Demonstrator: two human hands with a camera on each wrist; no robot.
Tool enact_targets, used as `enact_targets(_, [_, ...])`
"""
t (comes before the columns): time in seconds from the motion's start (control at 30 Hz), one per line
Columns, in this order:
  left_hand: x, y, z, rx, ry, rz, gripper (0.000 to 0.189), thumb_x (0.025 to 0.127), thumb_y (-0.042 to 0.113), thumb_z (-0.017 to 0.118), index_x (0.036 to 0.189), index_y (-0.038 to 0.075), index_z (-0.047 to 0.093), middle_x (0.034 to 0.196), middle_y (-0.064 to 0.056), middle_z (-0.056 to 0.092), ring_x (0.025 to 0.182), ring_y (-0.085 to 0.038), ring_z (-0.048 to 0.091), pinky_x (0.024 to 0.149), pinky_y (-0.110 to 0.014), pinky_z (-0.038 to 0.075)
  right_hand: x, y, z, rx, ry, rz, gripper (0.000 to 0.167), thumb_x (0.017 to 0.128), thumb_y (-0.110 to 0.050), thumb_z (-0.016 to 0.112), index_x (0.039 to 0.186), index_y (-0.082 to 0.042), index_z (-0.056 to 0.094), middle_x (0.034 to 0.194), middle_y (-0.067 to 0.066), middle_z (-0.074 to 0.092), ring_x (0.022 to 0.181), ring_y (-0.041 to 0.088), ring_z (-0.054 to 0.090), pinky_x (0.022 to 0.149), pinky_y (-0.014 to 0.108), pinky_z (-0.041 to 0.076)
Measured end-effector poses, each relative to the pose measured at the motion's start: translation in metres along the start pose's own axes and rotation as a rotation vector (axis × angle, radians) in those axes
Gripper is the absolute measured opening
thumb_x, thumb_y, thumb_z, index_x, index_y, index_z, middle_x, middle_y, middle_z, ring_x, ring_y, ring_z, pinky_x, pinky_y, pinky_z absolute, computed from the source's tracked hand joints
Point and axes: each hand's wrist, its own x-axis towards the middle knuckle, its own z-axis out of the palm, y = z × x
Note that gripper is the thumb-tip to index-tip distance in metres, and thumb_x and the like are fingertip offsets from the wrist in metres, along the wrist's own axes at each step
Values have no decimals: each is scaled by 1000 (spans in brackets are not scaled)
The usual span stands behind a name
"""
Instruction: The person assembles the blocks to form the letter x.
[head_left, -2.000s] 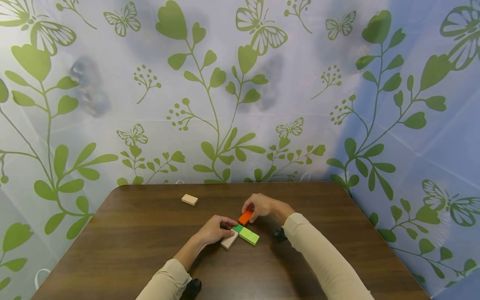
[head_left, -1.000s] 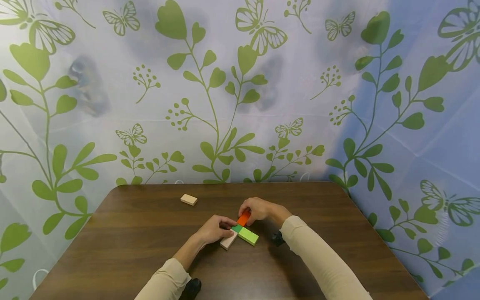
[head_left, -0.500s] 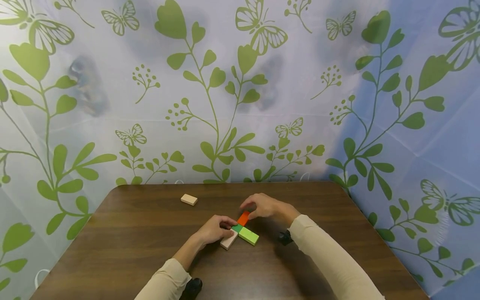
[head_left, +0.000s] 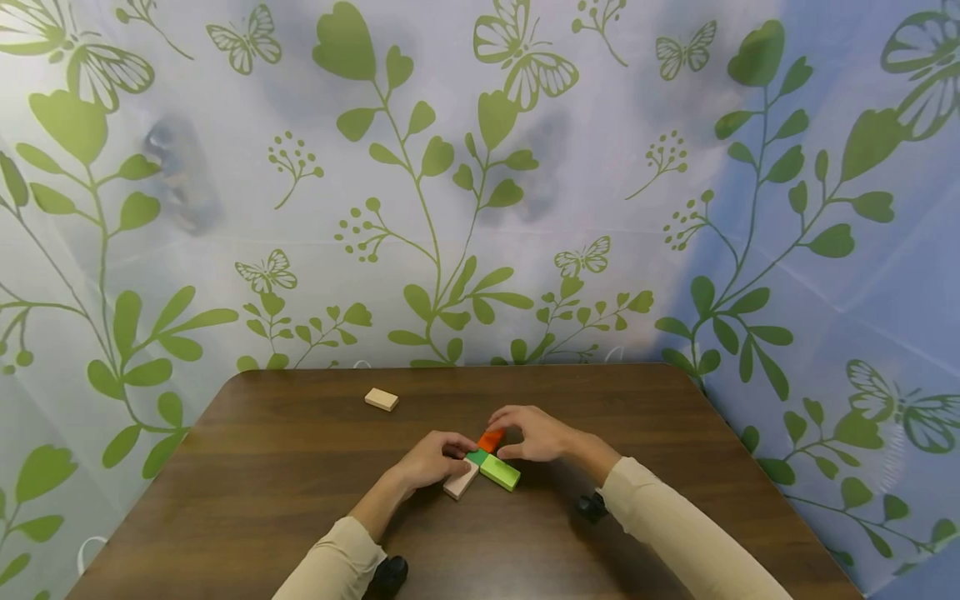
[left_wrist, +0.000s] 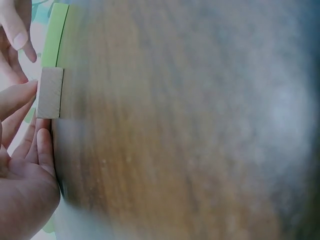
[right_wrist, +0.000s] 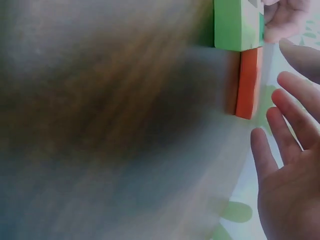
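Four-sided toy blocks meet in a pinwheel on the brown table. My left hand (head_left: 431, 460) curls over the dark green block (head_left: 477, 456), thumb near and index finger on the far side, hiding most of it. The thumb tip also lies at a pale wooden block (head_left: 461, 481), seen end-on in the left wrist view. A light green block (head_left: 499, 472) points toward the near right. Behind it is an orange block (head_left: 491, 440), partly covered by my right hand (head_left: 540, 435). In the right wrist view that hand's fingers (right_wrist: 287, 112) are spread, apart from the orange block.
Another pale wooden block (head_left: 382, 399) lies alone toward the back left of the brown table (head_left: 300, 467). A curtain (head_left: 450, 192) with green leaves and butterflies hangs behind the table and along its right side.
My right hand has slid the orange block up to the others, let go of it and drawn back to the right and nearer. The left hand has stayed in place.
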Motion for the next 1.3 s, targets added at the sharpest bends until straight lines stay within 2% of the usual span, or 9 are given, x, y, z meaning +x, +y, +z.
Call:
enact_targets(0.13, [0, -1, 0, -2, 0, 3, 26, 93, 5, 75, 119, 6, 74, 115, -5, 67, 105, -24, 60, 91, -45, 51, -5, 1, 6, -2, 3, 18, 38, 96, -22, 75, 132, -9, 70, 138, 7, 60, 127, 29, 56, 104, 52, 45])
enact_targets(0.33, [-1, -1, -1, -9, -7, 0, 26, 94, 5, 75, 120, 6, 74, 117, -6, 66, 107, -25, 59, 92, -45, 51, -12, 3, 14, 7, -37, 61, 48, 98, -27, 74, 141, -9, 64, 150, 6, 51, 137, 28, 48, 110, 51, 39])
enact_targets(0.53, [-2, -1, -1, -7, -7, 8, 27, 93, 3, 74, 120, 5, 74, 116, -7, 66, 106, -25, 59, 90, -45, 51, -16, 3, 17, 30, -37, 38, 53, 100, -27, 71, 147, -6, 58, 155, 11, 44, 141, 33, 43, 110, 55, 39])
enact_targets(0.73, [-1, -1, 1, -2, -6, 4, 26, 94, 4, 74, 120, 6, 74, 116, -6, 65, 106, -25, 59, 91, -45, 51, -17, 4, 17, 9, -42, 24, 51, 101, -27, 70, 146, -6, 59, 155, 12, 44, 141, 33, 43, 110, 54, 39])
enact_targets(1.0, [1, -1, 2, -53, 2, 16, 31, 94, 4, 74, 125, 2, 68, 117, -10, 65, 105, -25, 60, 92, -44, 51, -16, 7, 16, -7, -57, 21, 50, 101, -28, 70, 145, -8, 61, 154, 12, 45, 140, 32, 44, 110, 54, 39])
enact_targets(1.17, [-2, -6, -6, -83, 15, 24, 43, 97, 7, 72, 137, -1, 58, 119, -15, 64, 106, -25, 61, 90, -40, 53, -15, 6, 17, -9, -54, 1, 48, 101, -27, 70, 144, -7, 61, 153, 13, 46, 138, 33, 46, 109, 53, 40])
enact_targets(1.3, [-8, -11, -20, -79, 79, 25, 46, 97, 7, 71, 140, -2, 56, 119, -18, 63, 105, -26, 62, 90, -42, 53, -16, 3, 16, 11, -57, 32, 47, 101, -27, 71, 143, -8, 62, 153, 11, 46, 138, 30, 46, 110, 51, 39])
